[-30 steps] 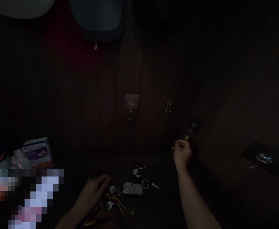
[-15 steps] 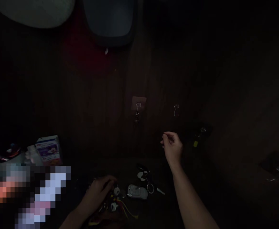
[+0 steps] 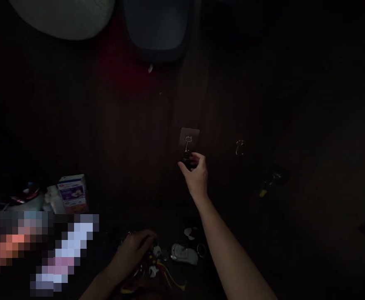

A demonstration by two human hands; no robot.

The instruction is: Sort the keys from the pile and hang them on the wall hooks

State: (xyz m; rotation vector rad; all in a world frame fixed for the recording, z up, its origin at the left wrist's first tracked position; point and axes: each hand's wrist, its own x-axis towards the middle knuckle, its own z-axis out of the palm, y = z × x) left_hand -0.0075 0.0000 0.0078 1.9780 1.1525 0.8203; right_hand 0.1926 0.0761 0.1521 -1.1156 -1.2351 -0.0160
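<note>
My right hand [image 3: 197, 171] reaches up to the wall hook [image 3: 187, 142], thumb and fingers apart in a curve around a small dark bunch of keys [image 3: 186, 157] hanging there. It is too dark to see whether the fingers touch the keys. My left hand [image 3: 134, 246] lies low at the left over a pile of keys and rings, its fingers closed; what they hold is hidden. Beside it are a round silvery tag [image 3: 156, 251], a yellow-and-red cord [image 3: 170, 275] and a grey remote-like fob [image 3: 184, 254]. A metal ring [image 3: 201, 250] lies next to the fob.
Another hook [image 3: 239, 147] is on the wall to the right. Farther right hangs something with a yellow tag [image 3: 263, 193]. A purple-and-white box [image 3: 73, 193] stands at the left. A grey rounded object [image 3: 157, 29] and a pale one [image 3: 70, 18] are above. The scene is very dark.
My right hand has moved left and up to the hanging keys, its fingers opening around them. My left hand stays over the pile. The view has shifted slightly left.
</note>
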